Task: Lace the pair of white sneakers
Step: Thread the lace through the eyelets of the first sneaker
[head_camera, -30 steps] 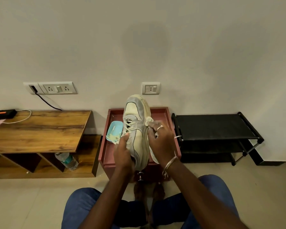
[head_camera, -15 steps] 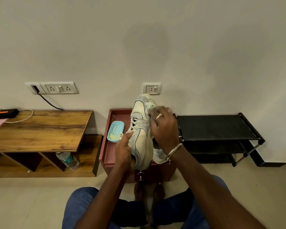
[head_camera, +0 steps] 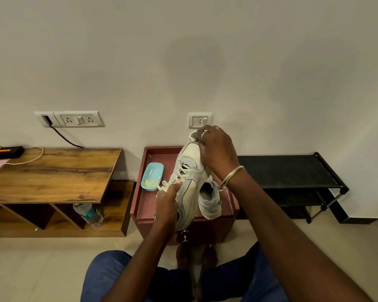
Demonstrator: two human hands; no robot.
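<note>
Left hand [head_camera: 168, 201]: I pinch the sneaker [head_camera: 193, 158] at its laces [head_camera: 180, 174].
Right hand [head_camera: 218, 149]: curled round the toe.
Handling: likely light, soft upper (laces limp); best held by the sole.

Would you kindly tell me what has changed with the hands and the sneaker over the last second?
The right hand slid from the side of the held sneaker up to its toe, pinching a white strip. The sneaker shifted slightly rightward. The second sneaker on the red box shows more past the wrist. The left hand stays gripping the sneaker near the laces; the blue dish has not moved.
</note>
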